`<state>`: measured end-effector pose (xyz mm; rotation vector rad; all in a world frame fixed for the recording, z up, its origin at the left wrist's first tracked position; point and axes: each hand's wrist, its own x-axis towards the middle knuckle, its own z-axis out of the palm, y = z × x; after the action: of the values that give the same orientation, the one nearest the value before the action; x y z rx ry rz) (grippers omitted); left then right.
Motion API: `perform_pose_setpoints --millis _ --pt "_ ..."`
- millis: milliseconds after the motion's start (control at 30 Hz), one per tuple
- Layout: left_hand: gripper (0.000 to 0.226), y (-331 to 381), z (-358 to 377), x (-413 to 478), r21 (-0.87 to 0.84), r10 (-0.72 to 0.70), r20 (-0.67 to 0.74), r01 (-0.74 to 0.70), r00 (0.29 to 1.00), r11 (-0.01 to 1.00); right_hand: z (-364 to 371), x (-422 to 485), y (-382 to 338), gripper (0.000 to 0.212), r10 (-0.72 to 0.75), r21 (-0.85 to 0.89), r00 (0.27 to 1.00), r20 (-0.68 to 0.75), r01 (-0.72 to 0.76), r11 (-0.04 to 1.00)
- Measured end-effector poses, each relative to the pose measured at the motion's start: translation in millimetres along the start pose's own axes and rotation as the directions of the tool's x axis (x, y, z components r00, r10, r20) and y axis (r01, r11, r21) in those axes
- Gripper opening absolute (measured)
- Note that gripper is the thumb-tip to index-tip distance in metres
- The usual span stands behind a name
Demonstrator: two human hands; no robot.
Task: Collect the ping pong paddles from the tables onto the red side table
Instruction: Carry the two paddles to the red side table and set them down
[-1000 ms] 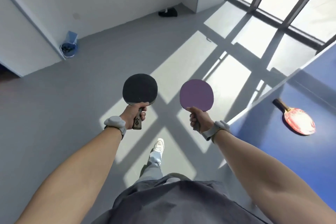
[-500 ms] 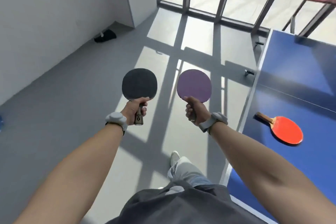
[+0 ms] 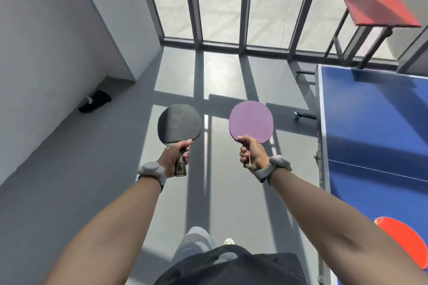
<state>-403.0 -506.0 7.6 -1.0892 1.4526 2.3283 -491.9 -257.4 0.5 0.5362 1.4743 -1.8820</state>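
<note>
A: Hand state?
B: Left hand (image 3: 172,159) wrapped round handle of black paddle (image 3: 179,124), fingers (image 3: 185,146) curled tight, blade pointing away from body. Right hand (image 3: 252,151) same on purple paddle (image 3: 251,121): fingers (image 3: 243,152) closed round handle, thumb at blade base. Both held out over grey floor (image 3: 92,169), side by side, blades apart.
A: Other paddles?
B: Red paddle (image 3: 407,240) flat on blue bench (image 3: 370,122), lower right, partly cut off by right forearm and frame edge. Handle hidden.
A: Drop point?
B: Red side bench (image 3: 379,4) top right, on metal legs, by the window (image 3: 220,0), just beyond far end of blue bench. Well apart from both hands. Top part in shadow, slightly blurred.
A: Anything else?
B: Grey bands on left wrist (image 3: 151,170) and right wrist (image 3: 275,166). Dark bundle (image 3: 96,100) on floor against left wall; can't tell what.
</note>
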Motion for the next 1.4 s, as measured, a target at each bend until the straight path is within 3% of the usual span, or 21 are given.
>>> perform_pose_setpoints --millis 400,567,700,800,1133,1400 --pt "0.015 164 75 245 0.062 -0.029 0.069 0.025 0.997 0.998 25 202 -157 0.015 0.004 -0.007 0.996 -0.093 -0.005 1.0" --pt "0.016 275 174 350 0.134 0.01 0.213 -0.039 0.977 0.99 25 271 -248 0.023 -0.048 0.125 0.996 -0.08 0.058 0.99" --pt "0.012 317 258 430 0.274 -0.095 0.3 0.01 0.949 0.962 -7 329 -318 0.029 -0.07 0.261 0.982 -0.174 0.114 0.959" --pt "0.019 327 291 485 0.365 -0.176 0.319 0.051 0.931 0.929 -36 371 -355 0.047 -0.027 0.289 0.984 -0.174 0.077 0.954" --pt "0.023 436 483 648 0.468 -0.184 0.389 -0.022 0.902 0.883 -118 542 -522 0.031 -0.042 0.428 0.967 -0.253 0.151 0.891" --pt "0.012 492 596 759 0.436 -0.241 0.42 0.039 0.875 0.899 -163 624 -649 0.021 -0.063 0.446 0.946 -0.319 0.208 0.871"
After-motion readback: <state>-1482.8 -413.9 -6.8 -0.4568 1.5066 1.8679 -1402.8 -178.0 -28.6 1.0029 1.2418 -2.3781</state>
